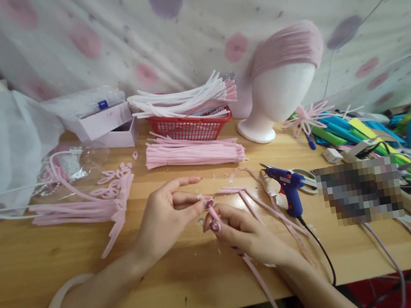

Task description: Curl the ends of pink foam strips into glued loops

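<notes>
Above the middle of the table, my left hand (pixel 170 215) pinches the upper end of a narrow pink ribbon (pixel 214 214) between thumb and fingertips. Close against it, my right hand (pixel 244 231) grips the same piece slightly lower, its thumb pressed on top. A pink length trails from under my right hand past the table's front edge. What lies inside the curled right fingers is hidden. Just beyond both hands, more thin pink strips (pixel 273 208) lie loose on the wood. A blue glue gun (pixel 289 190) rests to the right of them.
A red basket (pixel 193 127) holds white and pink pipe cleaners behind a pink bundle (pixel 193 153). Pink stems and loops (pixel 81 211) lie left. A white foam head (pixel 278 94) stands at the back. The glue gun's black cord (pixel 319 245) runs over the front edge.
</notes>
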Demonstrator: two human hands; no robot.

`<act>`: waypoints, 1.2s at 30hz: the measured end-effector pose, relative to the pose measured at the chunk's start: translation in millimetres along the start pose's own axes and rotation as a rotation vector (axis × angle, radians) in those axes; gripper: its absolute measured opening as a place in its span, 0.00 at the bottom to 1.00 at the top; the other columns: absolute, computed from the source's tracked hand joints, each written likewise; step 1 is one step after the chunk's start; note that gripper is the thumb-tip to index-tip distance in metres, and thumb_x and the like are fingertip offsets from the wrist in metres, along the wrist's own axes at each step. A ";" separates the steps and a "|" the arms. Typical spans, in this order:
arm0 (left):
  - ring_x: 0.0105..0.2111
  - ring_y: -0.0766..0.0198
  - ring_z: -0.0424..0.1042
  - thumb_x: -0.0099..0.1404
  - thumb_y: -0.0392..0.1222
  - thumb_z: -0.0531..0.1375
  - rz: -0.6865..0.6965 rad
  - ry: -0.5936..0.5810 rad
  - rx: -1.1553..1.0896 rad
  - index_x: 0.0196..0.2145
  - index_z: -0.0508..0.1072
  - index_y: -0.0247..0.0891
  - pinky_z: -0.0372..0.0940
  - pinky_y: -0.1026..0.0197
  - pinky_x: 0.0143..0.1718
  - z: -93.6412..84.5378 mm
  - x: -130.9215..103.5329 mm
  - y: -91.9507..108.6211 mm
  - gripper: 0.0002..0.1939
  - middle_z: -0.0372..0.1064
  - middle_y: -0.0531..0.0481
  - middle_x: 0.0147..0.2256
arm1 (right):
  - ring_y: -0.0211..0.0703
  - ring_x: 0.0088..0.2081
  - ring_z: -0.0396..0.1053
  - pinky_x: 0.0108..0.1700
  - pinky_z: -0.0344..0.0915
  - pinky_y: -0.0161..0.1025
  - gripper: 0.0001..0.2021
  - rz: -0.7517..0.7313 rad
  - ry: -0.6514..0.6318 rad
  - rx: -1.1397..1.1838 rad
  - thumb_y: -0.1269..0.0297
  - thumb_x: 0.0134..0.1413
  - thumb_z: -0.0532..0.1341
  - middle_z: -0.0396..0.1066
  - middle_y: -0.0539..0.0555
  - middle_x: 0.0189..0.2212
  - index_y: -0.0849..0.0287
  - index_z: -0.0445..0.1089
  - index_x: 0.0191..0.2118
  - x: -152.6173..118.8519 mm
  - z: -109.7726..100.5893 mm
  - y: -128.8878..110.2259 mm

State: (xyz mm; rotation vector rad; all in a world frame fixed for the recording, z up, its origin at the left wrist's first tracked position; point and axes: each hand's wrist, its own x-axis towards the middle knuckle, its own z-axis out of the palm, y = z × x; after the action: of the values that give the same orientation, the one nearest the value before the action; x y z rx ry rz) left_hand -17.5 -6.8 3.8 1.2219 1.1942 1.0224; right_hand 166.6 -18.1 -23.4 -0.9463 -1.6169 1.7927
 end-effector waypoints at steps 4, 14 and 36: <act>0.36 0.59 0.80 0.55 0.41 0.67 -0.005 -0.002 0.073 0.48 0.70 0.38 0.70 0.62 0.42 -1.9 2.2 3.2 0.22 0.81 0.51 0.32 | 0.29 0.16 0.56 0.19 0.54 0.27 0.15 0.090 -0.062 0.094 0.52 0.63 0.56 0.59 0.42 0.18 0.60 0.64 0.44 -0.4 -0.6 -1.8; 0.39 0.54 0.79 0.54 0.42 0.68 -0.058 -0.073 0.053 0.49 0.69 0.40 0.68 0.55 0.45 -15.5 12.1 -3.2 0.25 0.81 0.49 0.32 | 0.39 0.26 0.76 0.28 0.72 0.35 0.15 0.183 -0.238 0.432 0.60 0.62 0.60 0.77 0.59 0.37 0.61 0.64 0.51 -2.2 -6.0 -3.2; 0.37 0.56 0.80 0.48 0.40 0.72 -0.059 -0.033 -0.086 0.47 0.70 0.39 0.70 0.57 0.45 -24.0 17.1 -2.3 0.29 0.80 0.52 0.28 | 0.39 0.26 0.64 0.32 0.51 0.38 0.18 0.188 -0.069 0.258 0.53 0.57 0.60 0.70 0.51 0.22 0.66 0.70 0.41 -10.9 -9.0 -2.5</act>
State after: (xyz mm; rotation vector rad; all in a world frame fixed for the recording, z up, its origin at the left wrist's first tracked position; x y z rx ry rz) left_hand -39.4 12.8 0.6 1.1257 1.1428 0.9964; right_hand 180.3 -20.8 -19.7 -0.9502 -1.3301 2.1222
